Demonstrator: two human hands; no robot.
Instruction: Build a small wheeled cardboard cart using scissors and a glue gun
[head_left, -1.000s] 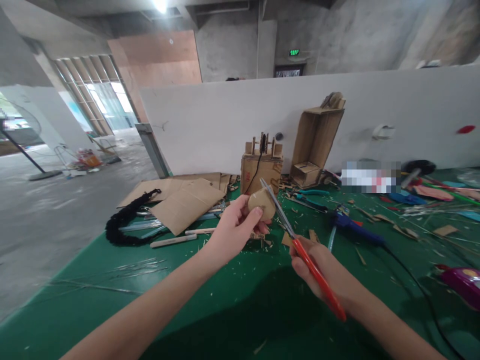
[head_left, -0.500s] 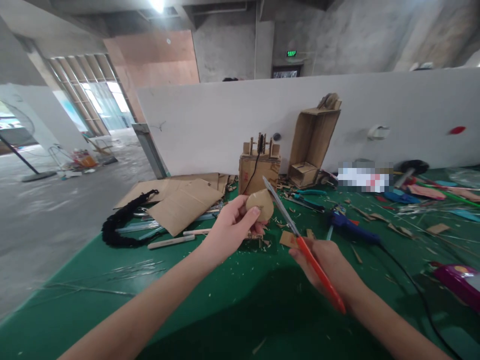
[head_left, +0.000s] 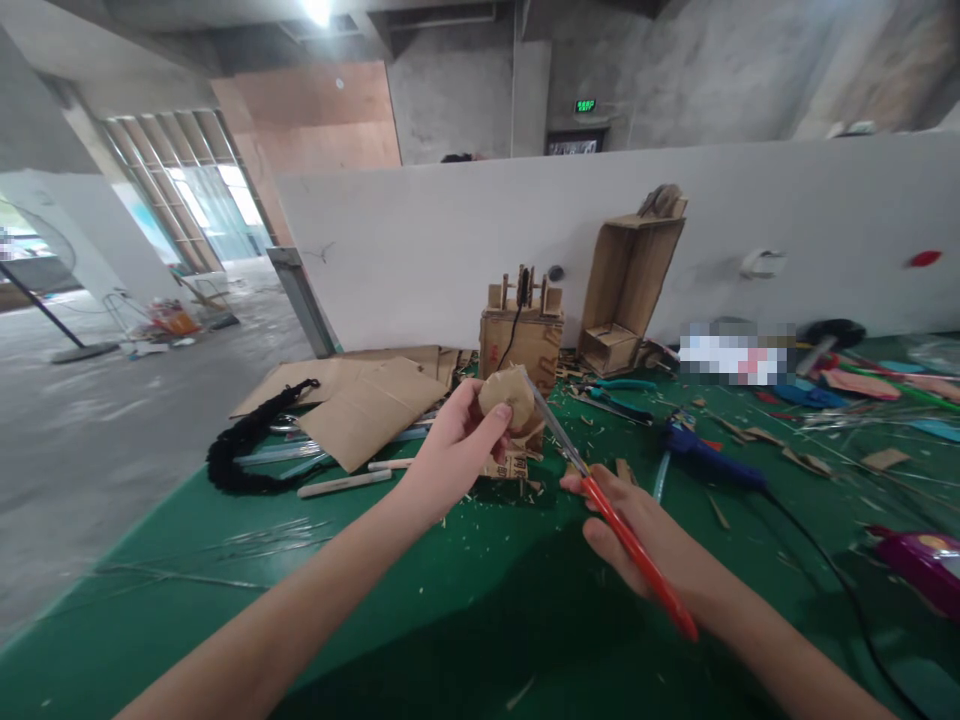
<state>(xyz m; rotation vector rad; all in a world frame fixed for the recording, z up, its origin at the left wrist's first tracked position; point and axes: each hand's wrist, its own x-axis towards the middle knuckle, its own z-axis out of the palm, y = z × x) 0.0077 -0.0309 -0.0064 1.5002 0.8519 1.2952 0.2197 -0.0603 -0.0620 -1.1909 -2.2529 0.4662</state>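
Observation:
Between the thumb and fingers of my left hand [head_left: 457,440] is a small, roughly round cardboard disc [head_left: 507,396], held up over the table. My right hand [head_left: 637,530] grips red-handled scissors [head_left: 626,535], their metal blades slanting up and left. The blades lie along the disc's right edge; whether they are cutting into it I cannot tell. Behind the disc stands a cardboard box [head_left: 536,345] with upright cardboard pieces and a black cord on top. Under my left hand a printed piece of cardboard [head_left: 504,466] lies on the table.
Flat cardboard sheets [head_left: 375,405] and a black fuzzy strip [head_left: 240,470] lie left on the green table [head_left: 465,620]. A tall open cardboard box [head_left: 634,285] leans at the white partition. Pliers [head_left: 619,395], a blue glue gun [head_left: 712,455] with its cord and scattered scraps lie right.
The scissors have come up against the disc's right edge, and the disc has turned and shifted slightly left and up. Its pointed corner at the top no longer shows.

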